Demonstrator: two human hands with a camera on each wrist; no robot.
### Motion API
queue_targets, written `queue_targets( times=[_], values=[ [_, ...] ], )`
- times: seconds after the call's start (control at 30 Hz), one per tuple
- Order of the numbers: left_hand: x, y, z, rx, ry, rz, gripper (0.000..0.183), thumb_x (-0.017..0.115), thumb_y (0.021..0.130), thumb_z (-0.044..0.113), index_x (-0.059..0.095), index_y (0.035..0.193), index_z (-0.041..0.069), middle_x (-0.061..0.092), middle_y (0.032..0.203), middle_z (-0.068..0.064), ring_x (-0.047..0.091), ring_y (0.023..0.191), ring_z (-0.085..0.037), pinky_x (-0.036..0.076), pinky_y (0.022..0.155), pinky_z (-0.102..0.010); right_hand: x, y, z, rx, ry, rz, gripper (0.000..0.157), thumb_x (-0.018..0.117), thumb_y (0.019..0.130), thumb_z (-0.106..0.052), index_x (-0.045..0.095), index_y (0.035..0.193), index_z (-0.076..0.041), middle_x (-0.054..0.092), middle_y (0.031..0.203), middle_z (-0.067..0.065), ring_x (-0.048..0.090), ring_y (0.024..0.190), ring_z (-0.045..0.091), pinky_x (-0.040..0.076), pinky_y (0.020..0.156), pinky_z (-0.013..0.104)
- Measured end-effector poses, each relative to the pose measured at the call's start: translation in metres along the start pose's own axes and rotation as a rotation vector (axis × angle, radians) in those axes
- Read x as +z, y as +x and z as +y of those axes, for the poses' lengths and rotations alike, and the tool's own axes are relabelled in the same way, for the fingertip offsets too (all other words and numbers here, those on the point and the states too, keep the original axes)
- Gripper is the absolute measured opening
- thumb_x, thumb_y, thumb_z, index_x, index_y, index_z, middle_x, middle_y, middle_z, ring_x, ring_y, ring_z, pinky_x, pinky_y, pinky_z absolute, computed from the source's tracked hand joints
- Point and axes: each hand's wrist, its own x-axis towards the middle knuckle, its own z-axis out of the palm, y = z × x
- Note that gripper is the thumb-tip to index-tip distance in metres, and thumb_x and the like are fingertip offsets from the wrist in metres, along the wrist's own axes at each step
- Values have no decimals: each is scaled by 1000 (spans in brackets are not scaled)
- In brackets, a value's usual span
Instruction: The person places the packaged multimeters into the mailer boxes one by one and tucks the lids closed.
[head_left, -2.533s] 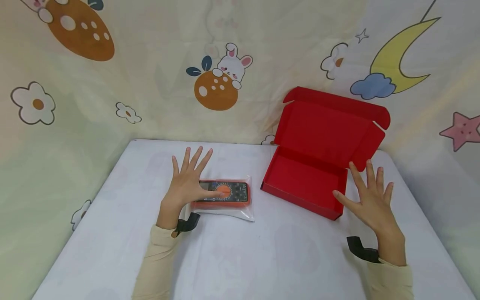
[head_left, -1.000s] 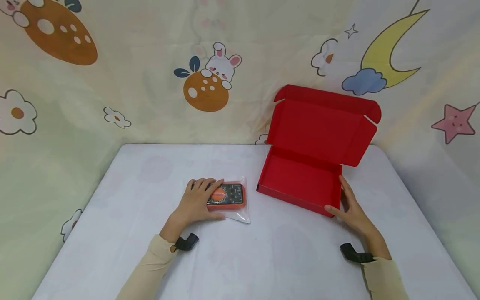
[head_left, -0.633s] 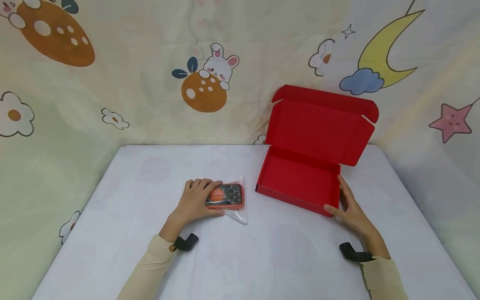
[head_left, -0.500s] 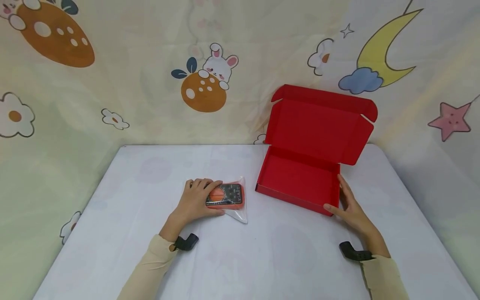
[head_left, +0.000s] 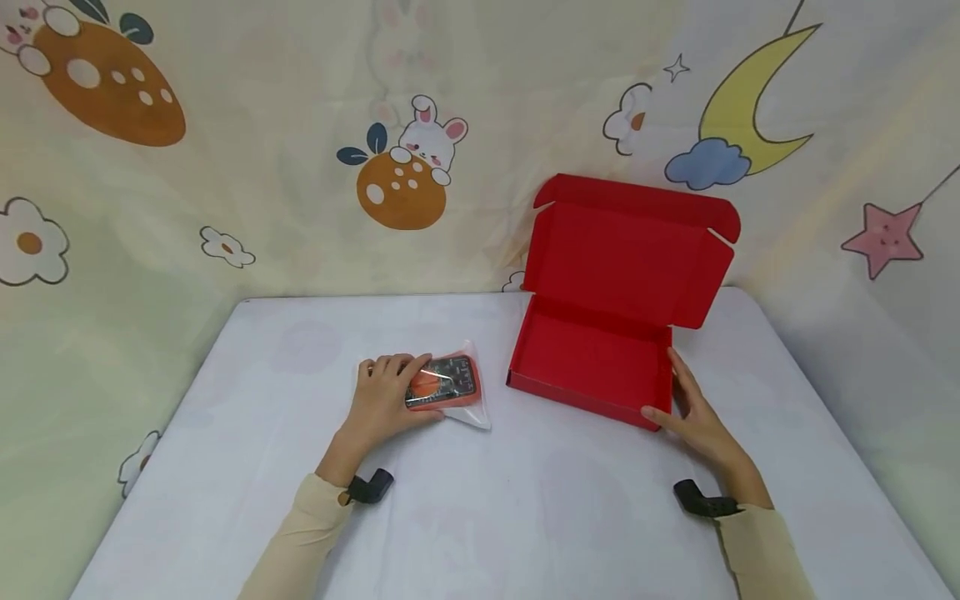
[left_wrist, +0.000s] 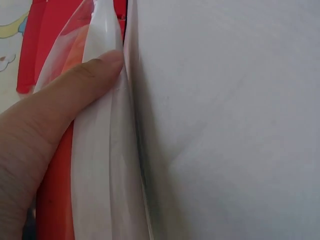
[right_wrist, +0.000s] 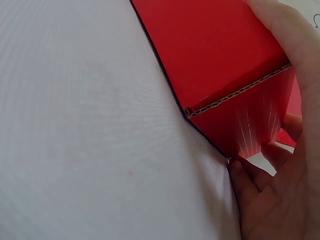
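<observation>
An orange-edged multimeter (head_left: 456, 377) with a dark face and an orange dial lies in a clear plastic bag (head_left: 474, 416) on the table. My left hand (head_left: 377, 402) grips its left end from above and covers that part. In the left wrist view the thumb (left_wrist: 70, 92) presses the bagged side of the meter. To the right stands a red cardboard box (head_left: 588, 354), lid raised and inside bare. My right hand (head_left: 697, 425) holds its front right corner, thumb at the front wall and fingers along the side wall (right_wrist: 245, 115), as the right wrist view shows.
A white-covered table (head_left: 495, 517) carries the meter and the box. Behind it hangs a printed cloth (head_left: 300, 167), close to the raised lid (head_left: 622, 254). Black wrist cameras (head_left: 371, 486) stick out inward from both wrists.
Both hands, spread above the table at first, have come down, the left onto the multimeter and the right onto the box corner. Lately the meter's right end has risen slightly. The head view has shifted.
</observation>
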Motion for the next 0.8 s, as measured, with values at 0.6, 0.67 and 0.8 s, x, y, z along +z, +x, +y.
queue_targets(
  times=[0.6, 0.67, 0.8],
  values=[
    [-19, 26, 20, -89, -71, 67, 92, 75, 60, 65, 46, 136, 23, 55, 118, -13, 49, 107, -33, 32, 88, -51, -6, 3, -1, -4, 11, 29, 105, 75, 77, -26, -2, 149, -37, 2, 157, 6, 14, 137, 43, 39, 94, 57],
    [-19, 29, 24, -72, -66, 63, 92, 74, 60, 66, 45, 136, 23, 55, 119, -13, 50, 107, -32, 33, 88, -51, -5, 2, -1, -5, 20, 29, 105, 74, 77, -24, -1, 149, -37, 2, 157, 6, 14, 137, 42, 38, 94, 58],
    [-20, 35, 29, -49, -61, 42, 94, 74, 59, 67, 45, 136, 23, 55, 119, -12, 49, 107, -32, 34, 88, -50, -2, 0, 0, -9, 28, 22, 105, 74, 77, -25, -1, 149, -36, 2, 157, 6, 13, 138, 42, 37, 96, 58]
  ],
)
